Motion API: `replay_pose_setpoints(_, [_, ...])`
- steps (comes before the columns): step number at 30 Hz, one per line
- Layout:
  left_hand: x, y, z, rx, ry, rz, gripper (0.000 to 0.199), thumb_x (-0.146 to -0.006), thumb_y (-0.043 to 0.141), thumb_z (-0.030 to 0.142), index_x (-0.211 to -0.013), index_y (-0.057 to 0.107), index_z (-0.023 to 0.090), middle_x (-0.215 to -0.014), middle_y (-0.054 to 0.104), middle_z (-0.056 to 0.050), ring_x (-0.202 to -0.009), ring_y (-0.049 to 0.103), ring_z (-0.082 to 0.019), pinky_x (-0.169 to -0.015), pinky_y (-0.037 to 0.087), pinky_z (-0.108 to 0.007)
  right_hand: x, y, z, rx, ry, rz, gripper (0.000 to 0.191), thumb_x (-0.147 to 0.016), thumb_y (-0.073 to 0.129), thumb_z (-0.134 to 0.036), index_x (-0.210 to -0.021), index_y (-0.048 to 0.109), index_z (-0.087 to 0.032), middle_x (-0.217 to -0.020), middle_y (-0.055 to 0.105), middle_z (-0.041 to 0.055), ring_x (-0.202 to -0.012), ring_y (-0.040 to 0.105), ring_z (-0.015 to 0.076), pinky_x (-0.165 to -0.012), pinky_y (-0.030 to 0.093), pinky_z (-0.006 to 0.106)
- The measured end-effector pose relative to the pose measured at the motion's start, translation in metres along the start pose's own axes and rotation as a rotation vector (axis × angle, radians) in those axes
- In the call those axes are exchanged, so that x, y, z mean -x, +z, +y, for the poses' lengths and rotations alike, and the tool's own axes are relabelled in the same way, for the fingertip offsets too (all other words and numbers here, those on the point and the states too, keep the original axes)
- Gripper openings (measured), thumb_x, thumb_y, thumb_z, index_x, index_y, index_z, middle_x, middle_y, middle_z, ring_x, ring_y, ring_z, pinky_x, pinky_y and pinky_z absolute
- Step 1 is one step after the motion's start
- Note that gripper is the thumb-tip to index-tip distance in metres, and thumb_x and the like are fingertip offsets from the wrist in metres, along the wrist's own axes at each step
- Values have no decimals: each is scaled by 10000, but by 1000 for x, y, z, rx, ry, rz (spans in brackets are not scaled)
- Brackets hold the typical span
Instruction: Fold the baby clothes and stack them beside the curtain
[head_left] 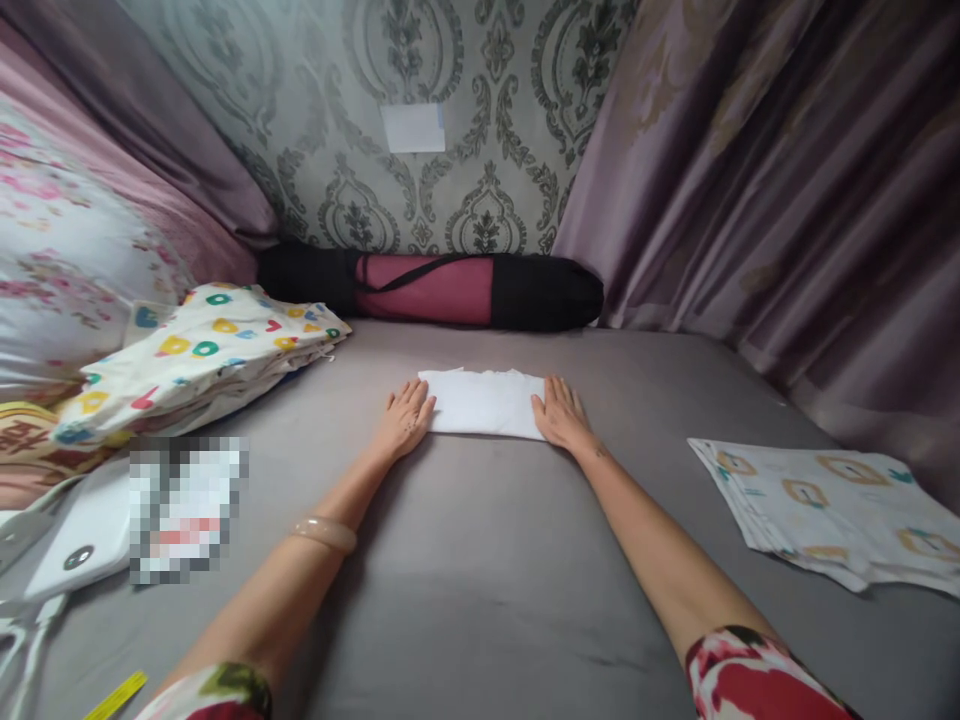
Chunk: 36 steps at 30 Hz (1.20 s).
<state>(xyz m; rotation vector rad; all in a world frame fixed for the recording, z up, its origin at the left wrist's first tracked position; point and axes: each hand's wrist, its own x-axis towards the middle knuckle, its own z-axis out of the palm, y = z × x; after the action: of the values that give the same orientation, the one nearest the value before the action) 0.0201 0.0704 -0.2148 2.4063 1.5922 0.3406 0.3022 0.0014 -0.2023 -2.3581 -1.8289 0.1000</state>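
Observation:
A white cloth (486,403), folded into a flat rectangle, lies on the grey sheet (465,560) in the middle of the view. At its left end my left hand (406,415) rests flat with fingers extended, the thumb side touching the edge. My right hand (561,410) lies flat at the right end, fingers stretched forward and touching the cloth. Neither hand grips anything. A pale bangle (324,534) circles my left forearm.
Patterned folded cloths lie at the left (202,350) and right (840,500). Behind is a black and maroon rolled bag (427,288) against the wall. A white device (94,525) with cables and a yellow strip (116,697) are at the near left. Curtains (675,160) hang at both sides.

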Motion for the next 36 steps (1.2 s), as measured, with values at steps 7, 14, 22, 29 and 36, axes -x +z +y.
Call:
replay_pose_setpoints(7, [2,0,2,-18,-4,-8,589,-982,182,429,-1472,330,137,-1543,313,-95,-1444,228,-255,-1174,160,-464,-5,15,10,-2,17,-38,666,-979,154,-412,-1497,207,4,-1575,183,170,-1453,139,271,-1166,134,432])
replay_pose_setpoints(14, [4,-4,3,43,-21,33,577,-986,190,414,-1461,350,129,-1548,306,-90,-1449,214,-240,-1176,169,-448,-15,7,-1,18,1,-13,654,-984,160,-434,-1499,234,-38,-1572,195,171,-1456,120,278,-1158,71,498])
replay_pose_setpoints(22, [4,-2,3,-15,16,21,550,-983,205,405,-1462,357,180,-1548,311,-66,-1450,211,-245,-1174,164,-467,-2,10,-31,3,-131,6,588,-1001,155,-417,-1499,282,-133,-1562,265,112,-1445,179,240,-1157,117,467])
replay_pose_setpoints(29, [-2,-4,2,-42,-11,-40,528,-972,244,374,-1448,371,183,-1539,325,-89,-1432,261,-261,-1157,183,-508,-8,12,-24,-45,-116,-43,588,-999,179,-422,-1495,292,-126,-1565,254,119,-1446,178,254,-1154,118,495])
replay_pose_setpoints(36, [-10,-19,71,-102,238,199,499,-973,280,349,-1433,411,205,-1508,391,-71,-1445,232,-240,-1184,131,-486,-16,8,-50,-77,-208,133,571,-992,215,-369,-1508,257,-128,-1582,206,101,-1462,109,221,-1170,42,456])
